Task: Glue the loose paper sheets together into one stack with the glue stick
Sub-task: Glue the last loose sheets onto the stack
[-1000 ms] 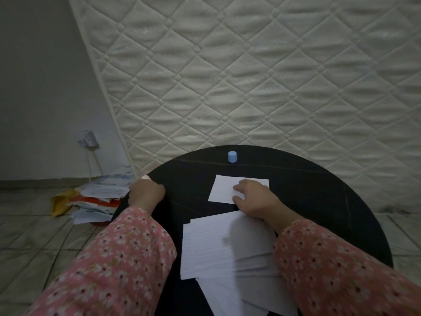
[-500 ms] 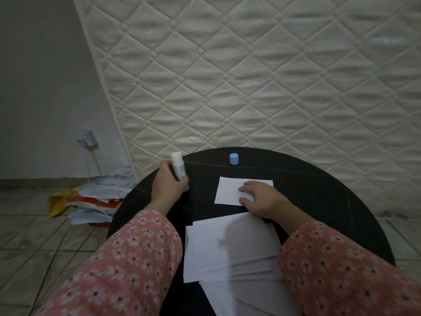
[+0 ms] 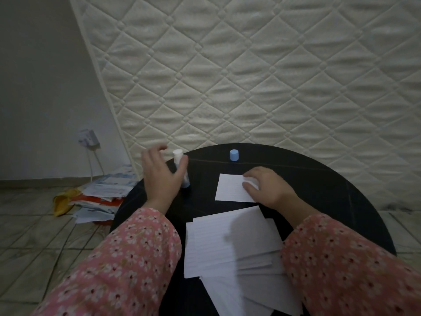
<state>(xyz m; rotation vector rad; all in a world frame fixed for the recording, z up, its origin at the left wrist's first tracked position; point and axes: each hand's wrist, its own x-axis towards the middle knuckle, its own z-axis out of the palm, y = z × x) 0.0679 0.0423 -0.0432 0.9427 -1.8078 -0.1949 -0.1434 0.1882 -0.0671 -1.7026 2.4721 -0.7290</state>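
Just beyond the left hand (image 3: 159, 176), the glue stick (image 3: 181, 169) stands upright on the round black table (image 3: 330, 179), uncapped, its white tip up and its blue base down. That hand is spread, fingers apart and loosely bent, gripping nothing; the thumb lies across the front of the stick's barrel, and whether it touches cannot be told. Farther off and to the right of this hand, the blue cap (image 3: 234, 155) sits alone near the table's far edge.

Under the right hand (image 3: 265, 187) lies 1 small white sheet (image 3: 230, 188); the fingers are gently curved and press down on its right part, pinning it flat. Nearer than both hands, between the 2 pink floral sleeves (image 3: 127, 254), a fanned pile of lined paper sheets (image 3: 227, 242) overlaps loosely toward the table's near edge.

Left of the left hand, down on the tiled floor (image 3: 34, 236), lies a heap of papers (image 3: 100, 197) beside a wall socket (image 3: 87, 137). A quilted mattress (image 3: 250, 76) leans upright behind the table.
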